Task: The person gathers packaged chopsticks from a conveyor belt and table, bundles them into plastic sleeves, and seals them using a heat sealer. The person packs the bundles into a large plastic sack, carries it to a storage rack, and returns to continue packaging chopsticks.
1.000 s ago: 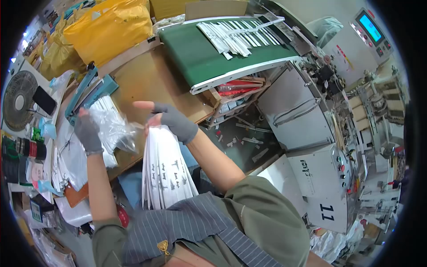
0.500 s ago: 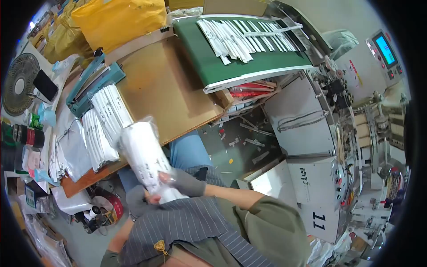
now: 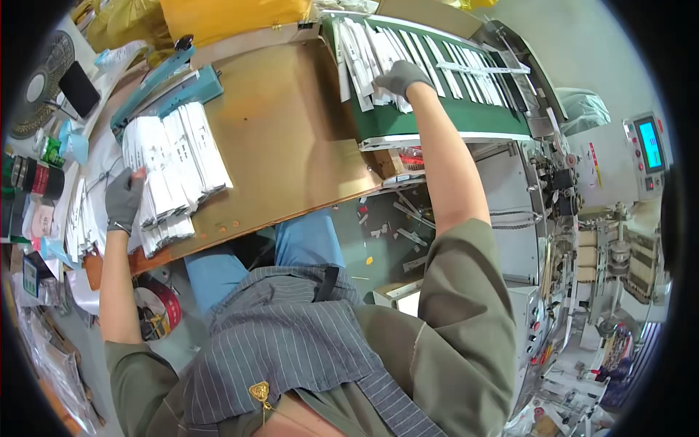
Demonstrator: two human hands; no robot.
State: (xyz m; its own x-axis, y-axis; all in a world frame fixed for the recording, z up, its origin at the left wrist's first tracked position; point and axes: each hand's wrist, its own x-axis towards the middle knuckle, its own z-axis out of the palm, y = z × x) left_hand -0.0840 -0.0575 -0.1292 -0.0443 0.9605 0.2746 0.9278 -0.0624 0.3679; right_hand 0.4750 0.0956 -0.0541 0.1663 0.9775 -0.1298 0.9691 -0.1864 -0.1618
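Bundles of white printed strips (image 3: 171, 156) lie side by side at the left end of the brown table. At their left edge rests my left hand (image 3: 125, 197), in a grey fingerless glove, touching the nearest bundle; its grip is unclear. On the green conveyor belt (image 3: 408, 125) lie many loose white strips (image 3: 419, 54). My right hand (image 3: 404, 79), gloved the same way, reaches over the belt's near left part, fingers bent down onto strips there. Its fingertips are partly hidden, so whether a strip is gripped does not show.
A teal sealing tool (image 3: 167, 91) stands behind the bundles on the brown table (image 3: 269, 124). A fan (image 3: 40, 84), a phone (image 3: 79, 89) and jars are at the left. Yellow bags (image 3: 233, 18) lie behind. A machine with a blue screen (image 3: 649, 144) stands at the right.
The wrapped bundle has left my hands and now lies with the others on the table. My left hand moved up and left to the bundles; my right hand moved up and right to the belt.
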